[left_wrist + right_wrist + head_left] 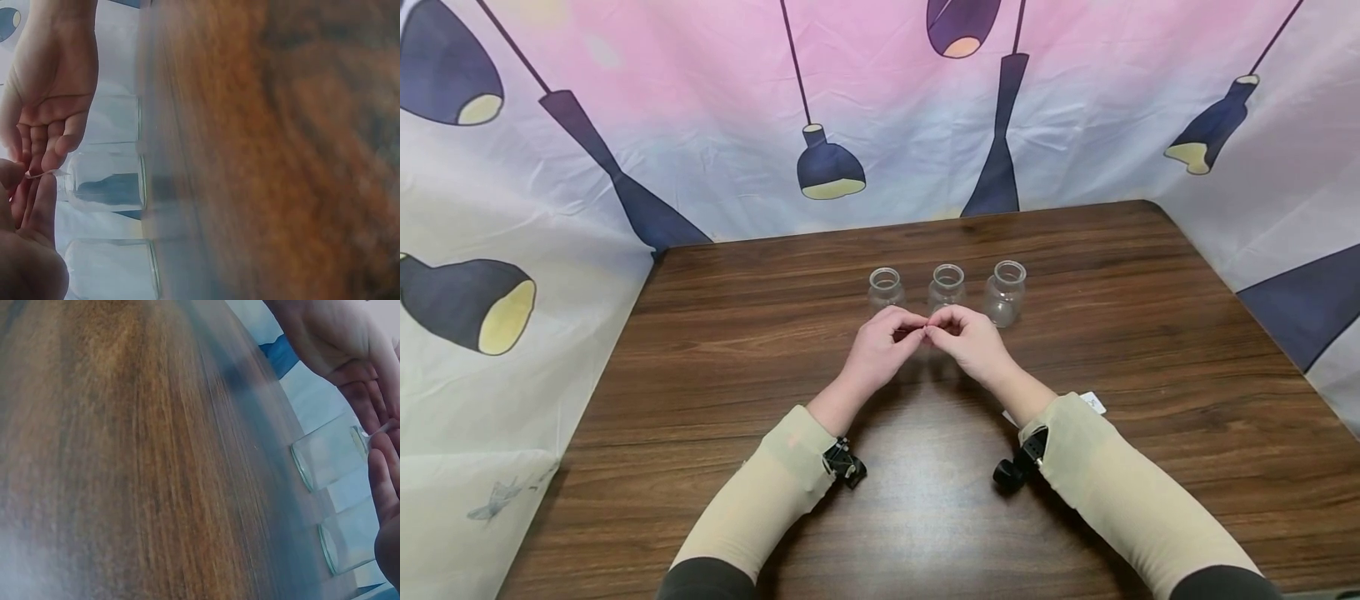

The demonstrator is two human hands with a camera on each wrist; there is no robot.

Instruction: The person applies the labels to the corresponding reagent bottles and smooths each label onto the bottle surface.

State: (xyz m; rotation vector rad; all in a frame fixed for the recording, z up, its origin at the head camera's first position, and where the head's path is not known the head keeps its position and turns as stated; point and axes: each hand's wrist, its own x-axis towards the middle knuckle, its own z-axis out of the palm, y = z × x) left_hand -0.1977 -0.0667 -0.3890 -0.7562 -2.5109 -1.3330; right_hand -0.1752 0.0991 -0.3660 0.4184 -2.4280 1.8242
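Note:
Both hands meet fingertip to fingertip over the table, just in front of three clear glass jars. The left hand (882, 343) and the right hand (973, 342) pinch a small, thin, whitish strip between thumbs and fingers. In the left wrist view the strip (47, 173) looks like a twisted, translucent sliver; in the right wrist view the strip (382, 429) is partly covered by fingers. Its exact kind is unclear. The left jar (886, 286), middle jar (947, 282) and right jar (1004, 293) stand upright without lids, their lower parts partly hidden by the hands.
The jars stand in a row on a dark wood-grain table (737, 333). A white piece with print (1092, 402) lies partly beneath the right forearm. Behind the table hangs a cloth (700, 125) printed with lamps. Small black cameras are strapped at both wrists.

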